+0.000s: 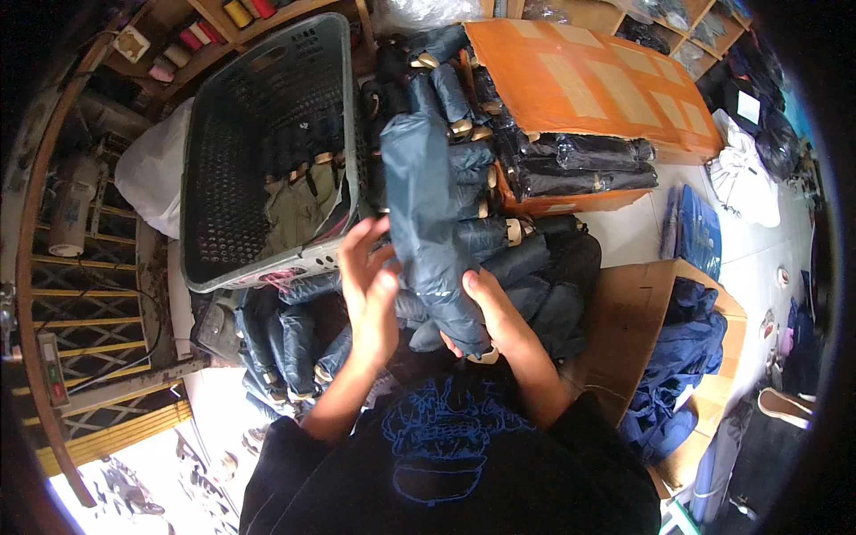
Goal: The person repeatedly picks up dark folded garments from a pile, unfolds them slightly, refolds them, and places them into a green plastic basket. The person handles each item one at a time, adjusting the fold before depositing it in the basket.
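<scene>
My right hand [493,314] grips the lower end of a folded dark blue umbrella [426,223] with a tan wooden handle, held upright in front of me. My left hand [368,283] is open with spread fingers, pressed flat against the umbrella's left side. Below and behind the hands lies a pile of several similar rolled dark blue umbrellas [499,250] with tan handles. More of them [285,348] lie lower left.
A grey plastic laundry basket [214,178] holding dark umbrellas and olive cloth stands at left. An orange cardboard box [588,85] with wrapped black umbrellas sits at upper right. A brown open carton [637,312] with blue fabric is at right. Wooden shelves run along the back.
</scene>
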The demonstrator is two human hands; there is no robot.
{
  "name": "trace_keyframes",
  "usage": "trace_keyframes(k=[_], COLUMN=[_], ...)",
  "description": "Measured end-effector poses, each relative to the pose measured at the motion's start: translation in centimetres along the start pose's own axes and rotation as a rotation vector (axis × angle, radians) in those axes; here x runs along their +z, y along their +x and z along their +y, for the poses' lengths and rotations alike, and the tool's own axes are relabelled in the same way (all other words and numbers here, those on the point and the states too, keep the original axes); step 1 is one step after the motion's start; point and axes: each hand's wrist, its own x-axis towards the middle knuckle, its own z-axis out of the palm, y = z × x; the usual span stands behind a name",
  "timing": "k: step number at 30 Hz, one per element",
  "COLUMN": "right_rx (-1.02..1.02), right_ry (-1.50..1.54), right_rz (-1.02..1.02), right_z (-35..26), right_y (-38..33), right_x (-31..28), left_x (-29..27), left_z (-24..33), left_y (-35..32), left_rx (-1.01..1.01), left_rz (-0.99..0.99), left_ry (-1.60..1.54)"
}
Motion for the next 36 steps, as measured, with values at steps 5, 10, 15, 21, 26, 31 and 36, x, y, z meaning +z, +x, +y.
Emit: trace_keyframes(k=[5, 10, 15, 21, 26, 31, 36], right_rx=[0.007, -0.088, 0.005, -0.077, -0.049, 0.008, -0.084], right_ry=[-0.097, -0.045, -0.067, -0.113, -0.112, 0.01, 0.048], right_rz=[0.015, 0.008, -0.062, 0.141, 0.037, -0.16, -0.029], right_z=[-0.8, 0.2, 1.2, -0.5, 0.0, 0.4, 0.2], right_y=[-0.1, 0.2, -0.4, -1.2, -1.3, -0.5, -1.0], right_x=[1.8, 2.4, 0.6, 2.4, 1.2, 0.6, 3.7], left_x=[3.2, 3.3, 2.4, 3.1, 1.9, 1.8, 2.1], left_z=[2.0, 2.2, 2.6, 0.8, 1.3, 2.8, 2.5], left_y=[0.6, -0.2, 0.7, -1.7, -0.7, 1.3, -1.0], left_rx=[-0.26, -0.288, -0.268, -0.271, -0.245, -0.146, -0.171], left_rz=[-0.124, -0.032, -0.095, -0.139, -0.279, -0.345, -0.218], left_ry=[-0.274, -0.268, -0.349, -0.394, -0.258, -0.528, -0.222])
